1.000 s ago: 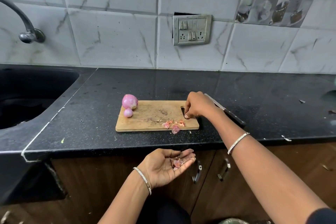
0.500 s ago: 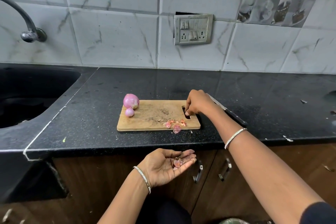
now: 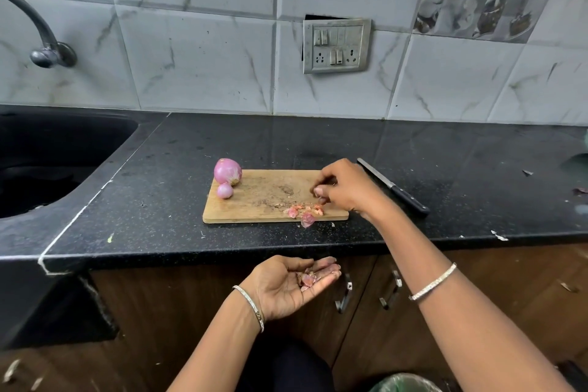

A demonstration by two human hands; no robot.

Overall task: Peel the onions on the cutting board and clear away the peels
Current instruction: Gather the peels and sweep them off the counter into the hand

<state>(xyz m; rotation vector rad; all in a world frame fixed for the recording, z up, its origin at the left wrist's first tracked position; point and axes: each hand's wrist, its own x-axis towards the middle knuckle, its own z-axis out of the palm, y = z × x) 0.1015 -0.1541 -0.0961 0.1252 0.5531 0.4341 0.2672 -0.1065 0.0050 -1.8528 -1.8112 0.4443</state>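
A wooden cutting board (image 3: 254, 207) lies on the black counter. Two peeled pink onions stand at its far left corner: a large one (image 3: 227, 171) and a small one (image 3: 225, 191) touching it. A heap of pink peels (image 3: 304, 211) lies at the board's near right edge, one piece hanging over onto the counter. My right hand (image 3: 345, 188) hovers over the board's right end with curled fingers just above the peels; whether it pinches any is hidden. My left hand (image 3: 291, 285) is held palm up below the counter edge, cupping a few peels (image 3: 308, 279).
A black-handled knife (image 3: 393, 186) lies on the counter right of the board. A dark sink (image 3: 47, 162) with a tap (image 3: 41, 38) is at the left. A green-lined bin (image 3: 405, 383) shows at the bottom. Stray peel bits (image 3: 498, 235) dot the right counter.
My right hand has moved from the board's handle slot toward the peel heap, fingers turned down over it. My left hand stays cupped below the counter.
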